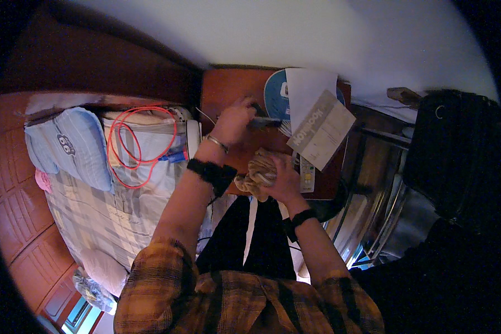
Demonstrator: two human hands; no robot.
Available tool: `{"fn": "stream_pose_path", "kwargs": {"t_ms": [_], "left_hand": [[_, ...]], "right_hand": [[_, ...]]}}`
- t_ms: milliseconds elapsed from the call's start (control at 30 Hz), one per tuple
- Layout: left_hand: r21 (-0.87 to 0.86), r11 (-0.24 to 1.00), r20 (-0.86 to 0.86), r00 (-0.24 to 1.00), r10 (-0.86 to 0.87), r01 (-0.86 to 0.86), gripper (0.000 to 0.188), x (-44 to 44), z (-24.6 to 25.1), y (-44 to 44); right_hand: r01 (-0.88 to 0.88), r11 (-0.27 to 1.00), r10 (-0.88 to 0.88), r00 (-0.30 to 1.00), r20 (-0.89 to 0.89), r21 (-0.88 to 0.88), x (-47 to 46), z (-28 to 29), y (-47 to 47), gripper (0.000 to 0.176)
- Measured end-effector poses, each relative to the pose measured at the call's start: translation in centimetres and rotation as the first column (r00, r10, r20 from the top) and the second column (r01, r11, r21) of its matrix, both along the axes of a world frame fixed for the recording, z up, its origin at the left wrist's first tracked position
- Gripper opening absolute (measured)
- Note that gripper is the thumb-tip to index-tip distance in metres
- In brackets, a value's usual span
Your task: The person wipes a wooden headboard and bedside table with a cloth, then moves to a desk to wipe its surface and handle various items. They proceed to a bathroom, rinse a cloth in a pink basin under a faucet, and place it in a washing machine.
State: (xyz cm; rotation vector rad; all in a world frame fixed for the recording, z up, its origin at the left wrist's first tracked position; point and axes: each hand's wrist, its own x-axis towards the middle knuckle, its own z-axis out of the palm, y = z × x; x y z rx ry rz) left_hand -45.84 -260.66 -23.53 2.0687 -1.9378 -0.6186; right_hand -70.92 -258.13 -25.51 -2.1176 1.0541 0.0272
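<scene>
My right hand (284, 180) grips a bunched tan cloth (260, 172) over the near edge of the reddish-brown tabletop (238, 83). Farther up, my left hand (235, 121) is blurred, its fingers at a dark object (259, 110) beside a greyish flat item (264, 122); whether it holds either cannot be told. A remote control (307, 177) lies just right of the cloth. Beyond it, a printed card or envelope (321, 130) overlaps a white sheet (309, 85), which covers part of a round blue object (275, 94).
At the left is a bed with a checked cover (121, 217), a light blue pillow (73, 146) and a looped red cable (158, 160). A pale wall (275, 33) rises behind the table. A black bag or case (451, 154) stands at the right, near a metal rack (380, 135).
</scene>
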Motion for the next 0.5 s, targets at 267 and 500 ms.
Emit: {"fn": "stream_pose_path", "kwargs": {"t_ms": [267, 500], "left_hand": [[0.096, 0.992, 0.172, 0.981, -0.094, 0.078, 0.033, 2.1, -2.4, -2.9], [0.114, 0.974, 0.353, 0.909, -0.222, 0.194, 0.028, 1.8, -2.5, -2.7]], "right_hand": [[0.018, 1.0, -0.017, 0.998, 0.063, -0.015, -0.1, -0.7, 0.1, 0.084], [-0.007, 1.0, 0.007, 1.0, 0.0, 0.023, 0.1, -0.4, 0.0, 0.086]]}}
